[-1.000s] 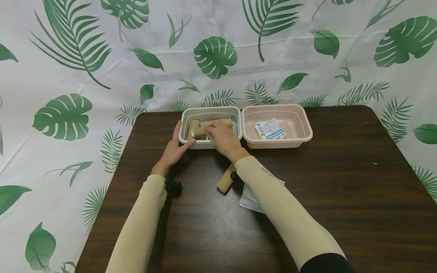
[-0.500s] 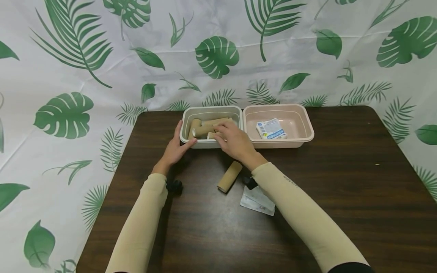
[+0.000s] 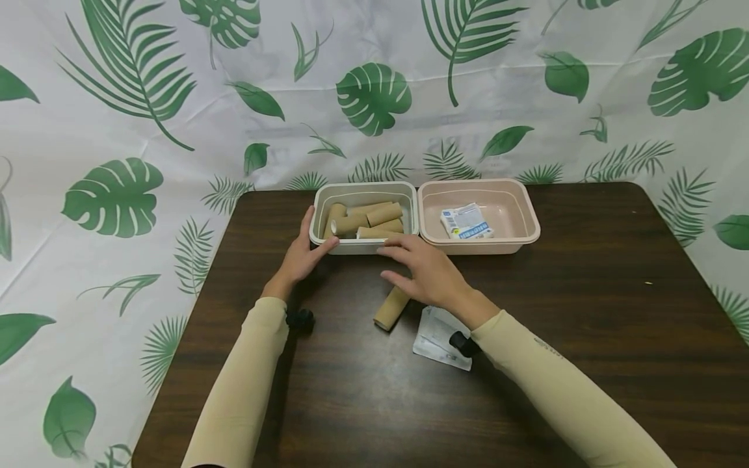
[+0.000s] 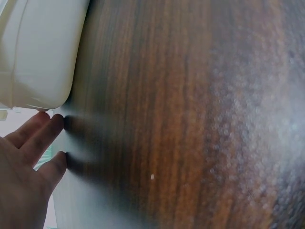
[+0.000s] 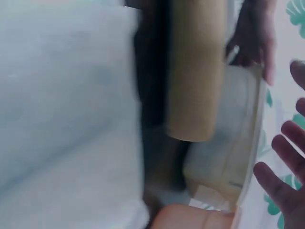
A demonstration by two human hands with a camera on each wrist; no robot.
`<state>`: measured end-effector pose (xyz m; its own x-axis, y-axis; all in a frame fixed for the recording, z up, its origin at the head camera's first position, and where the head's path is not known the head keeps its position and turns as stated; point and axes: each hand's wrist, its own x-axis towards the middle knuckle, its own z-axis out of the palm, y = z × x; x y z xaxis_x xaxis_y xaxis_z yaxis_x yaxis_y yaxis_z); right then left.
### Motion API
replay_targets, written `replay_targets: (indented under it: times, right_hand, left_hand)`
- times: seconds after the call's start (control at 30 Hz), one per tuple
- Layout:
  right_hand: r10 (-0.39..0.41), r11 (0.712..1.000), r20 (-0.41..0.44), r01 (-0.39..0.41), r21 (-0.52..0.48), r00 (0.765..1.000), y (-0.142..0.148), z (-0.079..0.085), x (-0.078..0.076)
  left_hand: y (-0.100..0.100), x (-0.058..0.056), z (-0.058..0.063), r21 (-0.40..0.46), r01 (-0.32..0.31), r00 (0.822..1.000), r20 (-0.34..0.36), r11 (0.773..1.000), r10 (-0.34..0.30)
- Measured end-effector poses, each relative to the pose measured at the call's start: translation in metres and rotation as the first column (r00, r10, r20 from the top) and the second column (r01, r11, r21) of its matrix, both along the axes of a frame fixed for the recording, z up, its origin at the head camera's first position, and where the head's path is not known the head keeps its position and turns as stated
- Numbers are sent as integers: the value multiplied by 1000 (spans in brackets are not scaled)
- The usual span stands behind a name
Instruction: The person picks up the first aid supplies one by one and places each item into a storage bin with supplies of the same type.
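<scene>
My left hand (image 3: pixel 297 261) rests against the left corner of a whitish-grey plastic tub (image 3: pixel 336 249), thumb at the front rim, fingers along the side. The left wrist view shows its fingers (image 4: pixel 44 136) fairly straight beside the tub wall. Several brown cardboard tubes (image 3: pixel 385 214) lie inside. My right hand (image 3: pixel 432 272) hovers in front of the tub, fingers spread and holding nothing. Below it, another cardboard tube (image 3: pixel 390 313) lies on the table, its upper end hidden by the hand; in the right wrist view this tube (image 5: pixel 196 71) shows large.
A pink tub (image 3: pixel 468 247) stands right beside the grey one, with a white-and-blue packet (image 3: pixel 466 222) in it. Flat white packets (image 3: pixel 435 338) lie on the dark wooden table (image 3: pixel 351 403) below the right wrist. A leaf-printed sheet (image 3: pixel 374 149) hangs behind the table.
My right hand has let go of a cardboard tube in the grey tub and drawn back toward the lower right, out of the tub. My left hand stays at the tub's corner.
</scene>
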<state>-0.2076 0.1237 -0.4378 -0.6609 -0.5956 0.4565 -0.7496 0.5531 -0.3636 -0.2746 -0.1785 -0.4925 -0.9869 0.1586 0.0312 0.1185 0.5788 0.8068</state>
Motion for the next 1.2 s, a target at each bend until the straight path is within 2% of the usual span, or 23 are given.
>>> replay_targets:
  times: [0.07, 0.13, 0.23, 0.37, 0.73, 1.2]
  right_hand:
    - [47, 998, 2, -47, 41, 999, 3, -6, 6]
    - [75, 992, 39, -79, 97, 996, 5, -12, 11]
    - [93, 976, 112, -112, 185, 989, 7, -21, 17]
    - [94, 961, 186, -138, 241, 978, 7, -29, 22]
    - [78, 941, 271, -161, 297, 959, 7, -42, 27]
    - [111, 945, 270, -186, 270, 956, 8, -42, 27]
  left_hand:
    - [0, 0, 0, 3, -1, 1000, -1, 1000, 1]
    - [0, 0, 0, 5, 0, 1000, -1, 1000, 0]
    - [0, -1, -1, 7, -1, 1000, 4, 1000, 1]
    - [0, -1, -2, 6, -5, 1000, 6, 1000, 5]
    - [1, -1, 0, 10, -10, 1000, -3, 1000, 10]
    - [1, 0, 1, 7, -11, 1000, 21, 1000, 11]
